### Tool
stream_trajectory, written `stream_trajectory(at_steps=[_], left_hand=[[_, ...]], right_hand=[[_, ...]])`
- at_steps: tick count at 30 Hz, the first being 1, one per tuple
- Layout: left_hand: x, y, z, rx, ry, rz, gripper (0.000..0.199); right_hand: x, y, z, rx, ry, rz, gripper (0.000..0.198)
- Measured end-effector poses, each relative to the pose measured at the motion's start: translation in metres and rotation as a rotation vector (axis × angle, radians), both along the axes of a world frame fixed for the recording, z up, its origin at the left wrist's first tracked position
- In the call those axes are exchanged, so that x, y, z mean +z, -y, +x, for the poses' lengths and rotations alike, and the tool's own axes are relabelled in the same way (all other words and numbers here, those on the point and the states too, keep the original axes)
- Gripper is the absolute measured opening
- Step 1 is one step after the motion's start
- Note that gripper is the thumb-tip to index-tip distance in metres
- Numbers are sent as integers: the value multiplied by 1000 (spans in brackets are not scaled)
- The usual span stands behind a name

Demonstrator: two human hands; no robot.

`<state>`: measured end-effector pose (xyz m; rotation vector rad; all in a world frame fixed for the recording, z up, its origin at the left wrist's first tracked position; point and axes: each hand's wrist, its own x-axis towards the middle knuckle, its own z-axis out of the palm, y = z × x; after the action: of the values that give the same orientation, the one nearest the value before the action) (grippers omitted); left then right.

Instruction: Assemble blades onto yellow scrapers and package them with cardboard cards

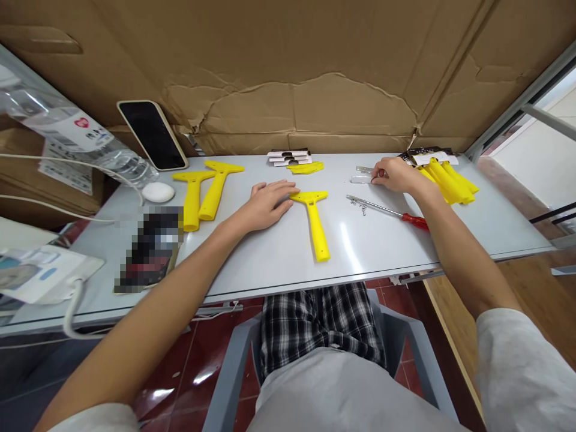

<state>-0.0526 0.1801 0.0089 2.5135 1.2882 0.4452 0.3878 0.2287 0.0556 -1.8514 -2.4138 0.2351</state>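
My left hand [272, 205] lies flat on the table, fingers stretched out. Its fingertips touch the head of a yellow T-shaped scraper handle [317, 231]. At the back right, my right hand [392, 174] is closed in a pinch over small parts; what is between the fingertips is hidden. Just left of those fingers are a thin metal strip [363, 170] and a small clear piece [360, 179]. Several small screws [359, 204] lie by the tip of a screwdriver with a red handle [414, 221], below my right hand.
Two yellow scraper handles [192, 201] lie at left, near a leaning phone [153, 135], a white oval object [158, 192] and a water bottle [85, 132]. Small packets [289, 157] and yellow pieces [308, 168] sit at the back. More yellow handles [450, 181] lie far right. Cardboard [292, 60] stands behind.
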Motion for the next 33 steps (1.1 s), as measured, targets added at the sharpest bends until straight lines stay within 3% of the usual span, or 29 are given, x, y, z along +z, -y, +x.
stream_trajectory(at_steps=[8, 14, 20, 27, 33], left_hand=[[1, 0, 0, -1, -3, -11, 59], [0, 1, 1, 7, 28, -2, 57], [0, -1, 0, 29, 98, 33, 52], [8, 5, 2, 69, 224, 64, 45], [1, 0, 2, 44, 195, 65, 41]], right_hand=[[6, -7, -13, -8, -28, 27, 24], [22, -2, -31, 37, -148, 26, 28], [35, 10, -77, 230, -349, -196, 28], [28, 10, -136, 323, -268, -274, 23], [18, 13, -147, 325, -284, -235, 24]])
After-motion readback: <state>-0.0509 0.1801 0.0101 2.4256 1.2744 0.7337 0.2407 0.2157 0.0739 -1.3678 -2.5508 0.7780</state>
